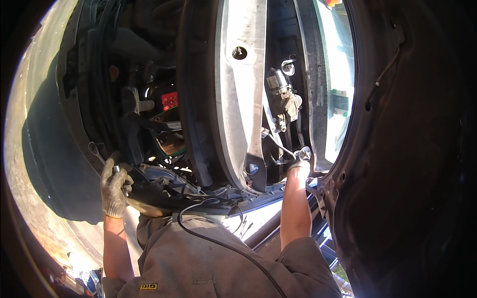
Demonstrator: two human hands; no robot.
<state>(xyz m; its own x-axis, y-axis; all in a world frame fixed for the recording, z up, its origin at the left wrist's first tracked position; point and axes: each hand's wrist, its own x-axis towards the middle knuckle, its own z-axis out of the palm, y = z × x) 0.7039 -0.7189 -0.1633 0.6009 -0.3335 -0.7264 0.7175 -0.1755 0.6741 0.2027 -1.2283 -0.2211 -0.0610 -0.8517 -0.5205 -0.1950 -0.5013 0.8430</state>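
My left hand, in a knit work glove, is closed around a combination wrench whose ring end sticks out past the fingers. A small shiny metal piece, perhaps a socket, also shows at those fingers. My right hand, gloved too, reaches into the cowl recess below the windshield. It is closed at the near end of the wiper linkage, beside a metal pivot; most of its fingers are hidden. The wiper motor sits farther along the recess, with another pivot beyond it.
A pale metal cowl panel runs between the dark engine bay and the recess. The raised hood stands at the right, next to the windshield. A red label shows inside the bay. A black cable crosses my shirt.
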